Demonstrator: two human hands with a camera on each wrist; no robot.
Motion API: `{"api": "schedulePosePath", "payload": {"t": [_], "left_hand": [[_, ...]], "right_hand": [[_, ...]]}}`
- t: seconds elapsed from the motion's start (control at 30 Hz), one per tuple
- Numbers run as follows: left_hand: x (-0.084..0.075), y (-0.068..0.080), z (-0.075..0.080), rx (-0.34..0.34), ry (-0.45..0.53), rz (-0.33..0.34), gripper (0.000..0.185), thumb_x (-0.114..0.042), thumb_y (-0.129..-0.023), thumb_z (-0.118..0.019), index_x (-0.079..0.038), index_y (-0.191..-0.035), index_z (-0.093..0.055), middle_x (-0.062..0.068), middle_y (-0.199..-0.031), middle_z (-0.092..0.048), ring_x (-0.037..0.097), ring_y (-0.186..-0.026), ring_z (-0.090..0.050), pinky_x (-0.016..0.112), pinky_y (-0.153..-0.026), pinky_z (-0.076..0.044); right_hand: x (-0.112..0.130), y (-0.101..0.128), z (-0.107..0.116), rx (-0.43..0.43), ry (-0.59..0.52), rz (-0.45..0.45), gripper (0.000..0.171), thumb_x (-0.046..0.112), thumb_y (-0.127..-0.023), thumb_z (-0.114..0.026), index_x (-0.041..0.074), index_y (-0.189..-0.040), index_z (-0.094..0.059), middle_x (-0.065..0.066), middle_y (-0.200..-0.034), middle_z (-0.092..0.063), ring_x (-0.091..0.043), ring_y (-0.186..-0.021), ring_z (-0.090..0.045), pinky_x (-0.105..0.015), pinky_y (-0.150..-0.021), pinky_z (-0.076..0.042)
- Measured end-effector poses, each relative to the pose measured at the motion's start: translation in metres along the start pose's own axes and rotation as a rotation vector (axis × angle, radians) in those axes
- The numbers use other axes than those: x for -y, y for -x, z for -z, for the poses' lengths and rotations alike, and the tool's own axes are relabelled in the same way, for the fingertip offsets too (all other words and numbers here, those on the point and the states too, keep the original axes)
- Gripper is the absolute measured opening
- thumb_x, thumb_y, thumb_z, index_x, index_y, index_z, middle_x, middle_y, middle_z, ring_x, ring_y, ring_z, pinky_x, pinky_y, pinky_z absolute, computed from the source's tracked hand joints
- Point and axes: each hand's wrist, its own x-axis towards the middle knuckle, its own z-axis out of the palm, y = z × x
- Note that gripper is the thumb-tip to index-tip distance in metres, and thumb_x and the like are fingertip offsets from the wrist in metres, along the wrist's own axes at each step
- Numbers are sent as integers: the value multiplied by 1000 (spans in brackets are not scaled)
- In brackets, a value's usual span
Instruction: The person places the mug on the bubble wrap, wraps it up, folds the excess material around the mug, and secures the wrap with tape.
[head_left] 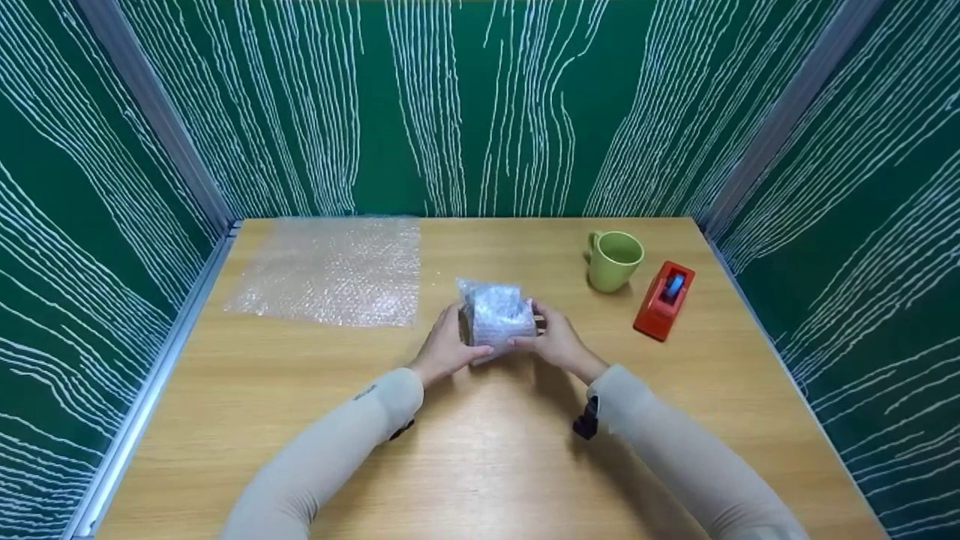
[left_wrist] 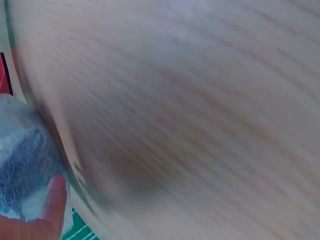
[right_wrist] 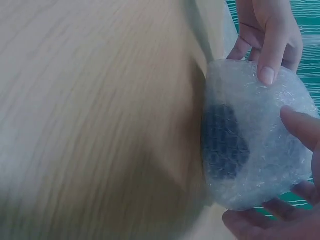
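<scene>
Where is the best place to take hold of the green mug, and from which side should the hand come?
The green mug stands upright, its handle pointing to the far left, away from the red tape dispenser on its right. Probably best to grip the handle, coming from the left, where the table is bare. Both hands now hold the bubble-wrapped bundle, so one must let go first.

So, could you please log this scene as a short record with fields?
held item: bubble-wrapped bundle, dark object inside, identity unclear
left hand: grips the bundle's left side
right hand: grips the bundle's right side
surface: wooden table
far left: flat bubble wrap sheet
far right: green mug, upright, beside a red tape dispenser
surround: green patterned walls
</scene>
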Motion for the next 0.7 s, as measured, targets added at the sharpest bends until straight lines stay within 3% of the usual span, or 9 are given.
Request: {"api": "schedulePosePath", "payload": {"t": [0.17, 0.2, 0.23, 0.7], "left_hand": [[-2, -3, -6, 11, 30, -25, 87, -23, -92, -88, 5, -158, -39, 28, -161, -48, 44, -154, -44, 53, -134, -32], [-13, -1, -4, 18, 34, -1, 84, -17, -92, -86, 7, -157, -40, 30, -161, -48, 47, -154, -44, 55, -133, -32], [-13, -2, -5, 20, 30, 1, 83, -16, -93, -86, 7, -158, -41, 29, -160, -49, 46, -153, -45, 54, -133, -33], [-18, -32, -14, -9, 0, 34, 82, -16, -94, -86, 2, -162, -43, 26, -160, -51, 42, -152, -49, 50, -132, -36]], "right_hand": [[-1, 1, -1, -29, 40, 40, 79, 4, -88, -88, -8, -156, -49, -31, -152, -60, -48, -132, -64, -56, -115, -54], [-2, 1, -1, -32, 49, 47, 78, 4, -88, -88, -8, -155, -50, -31, -150, -61, -48, -131, -65, -55, -115, -55], [-2, 1, -1, -36, 53, 48, 78, 5, -88, -88, -9, -155, -50, -31, -150, -61, -48, -130, -66, -55, -114, -55], [-3, -14, 8, -100, 118, 6, 71, 5, -94, -83, -9, -155, -50, -31, -146, -64, -46, -135, -64, -54, -120, -51]]}}
